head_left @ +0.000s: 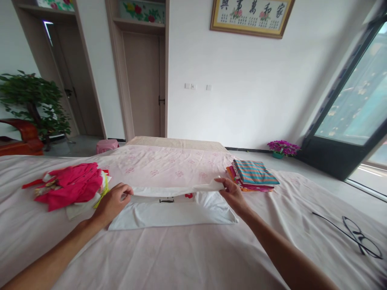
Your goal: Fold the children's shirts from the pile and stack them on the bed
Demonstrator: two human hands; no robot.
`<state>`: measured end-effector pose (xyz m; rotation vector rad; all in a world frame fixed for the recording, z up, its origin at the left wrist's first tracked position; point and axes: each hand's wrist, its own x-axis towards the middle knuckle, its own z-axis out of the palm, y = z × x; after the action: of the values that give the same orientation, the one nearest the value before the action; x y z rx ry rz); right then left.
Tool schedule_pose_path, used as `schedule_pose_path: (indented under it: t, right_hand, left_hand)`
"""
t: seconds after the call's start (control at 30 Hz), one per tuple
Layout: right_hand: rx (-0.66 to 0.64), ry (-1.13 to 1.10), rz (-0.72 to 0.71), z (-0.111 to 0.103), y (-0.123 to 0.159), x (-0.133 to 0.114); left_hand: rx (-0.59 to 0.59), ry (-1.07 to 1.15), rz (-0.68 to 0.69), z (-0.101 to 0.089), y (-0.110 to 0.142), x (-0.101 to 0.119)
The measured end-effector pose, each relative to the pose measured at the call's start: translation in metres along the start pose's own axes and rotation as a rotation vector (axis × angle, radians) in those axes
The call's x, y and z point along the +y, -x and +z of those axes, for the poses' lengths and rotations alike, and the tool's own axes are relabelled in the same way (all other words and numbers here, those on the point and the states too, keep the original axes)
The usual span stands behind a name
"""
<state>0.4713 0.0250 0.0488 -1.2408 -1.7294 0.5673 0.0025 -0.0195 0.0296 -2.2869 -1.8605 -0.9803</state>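
A white T-shirt (172,213) with a black and red print lies on the pale pink sheet in front of me. Its far edge is lifted and stretched between my two hands, partly covering the print. At the left end, my left hand (116,201) pinches the raised edge with its fingers curled. My right hand (231,193) grips the other end between thumb and forefinger. The near edge of the shirt rests flat on the sheet.
Left of the shirt is a loose heap of clothes with a bright pink garment (75,185) on top. A folded stack with a striped cloth (255,173) sits at the right. Black-framed glasses (358,237) lie farther right on the sheet (136,257).
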Motion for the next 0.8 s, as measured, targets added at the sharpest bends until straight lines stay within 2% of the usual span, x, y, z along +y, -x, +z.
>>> schedule_pose_path:
  t: [0.07, 0.13, 0.17, 0.23, 0.33, 0.47, 0.57, 0.63, 0.67, 0.8]
  right_hand:
    - [-0.129, 0.046, 0.025, -0.012, 0.012, -0.001]
    - [-0.282, 0.082, 0.108, -0.019, 0.021, 0.003]
    - [-0.319, 0.087, 0.156, -0.02, 0.024, 0.005]
    - [-0.299, 0.092, 0.225, -0.017, 0.026, 0.008]
    - [-0.21, 0.138, 0.23, -0.006, 0.02, 0.004]
    - [-0.172, 0.033, 0.052, -0.006, 0.015, -0.003]
    - [-0.305, -0.029, -0.056, -0.02, 0.021, 0.001]
    - [-0.4, 0.018, -0.077, -0.028, 0.028, 0.007]
    - [-0.404, 0.065, -0.095, -0.031, 0.032, 0.009]
    - [-0.313, 0.314, -0.255, -0.033, 0.039, 0.02]
  left_hand:
    - [-0.042, -0.033, 0.038, -0.002, 0.007, 0.001]
    - [-0.115, -0.07, 0.084, -0.001, 0.015, 0.004]
    - [-0.143, -0.084, 0.102, 0.0, 0.018, 0.005]
    - [-0.169, -0.105, 0.124, 0.003, 0.02, 0.006]
    - [-0.159, -0.154, 0.143, 0.004, 0.018, 0.008]
    - [-0.139, -0.18, 0.182, 0.0, 0.02, 0.007]
    - [-0.145, -0.165, 0.201, 0.001, 0.027, 0.004]
    - [-0.157, -0.147, 0.214, 0.005, 0.032, 0.001]
    - [-0.16, -0.14, 0.22, 0.006, 0.033, 0.0]
    - [-0.169, -0.154, 0.225, 0.012, 0.031, -0.002]
